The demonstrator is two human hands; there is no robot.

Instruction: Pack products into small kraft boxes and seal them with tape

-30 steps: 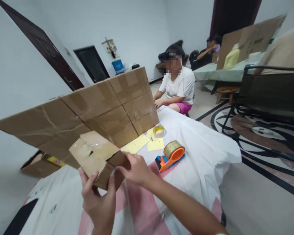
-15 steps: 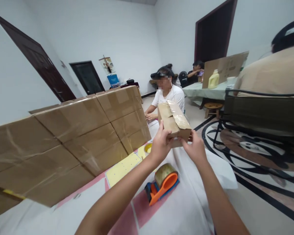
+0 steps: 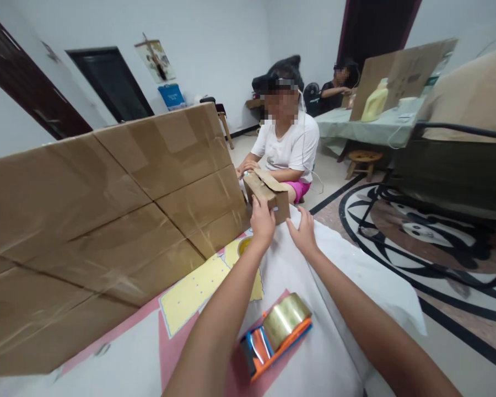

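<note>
A small cardboard box [image 3: 268, 194] rests at the far end of the cloth-covered table, one top flap slightly raised. My left hand [image 3: 263, 219] lies against its near left side, fingers stretched over the corner. Beside the near right corner is my right hand [image 3: 302, 227], fingers spread; whether its fingertips touch the cardboard I cannot tell. Between my forearms, nearer to me, lies an orange and blue tape dispenser [image 3: 258, 350] loaded with a roll of tape [image 3: 287, 322]. A yellow tape roll [image 3: 243, 246] sits partly hidden behind my left wrist.
Large stacked cartons [image 3: 119, 220] form a wall along the left. Across the table sits a person in a white shirt [image 3: 289, 143], hands near the small box. Further right are a wooden stool [image 3: 362, 161], a dark folding chair [image 3: 458, 165] and another table [image 3: 347, 128].
The small box has moved away from me and down onto the table's far end. My right hand has opened beside it, and the left fingers have straightened. The view has shifted forward.
</note>
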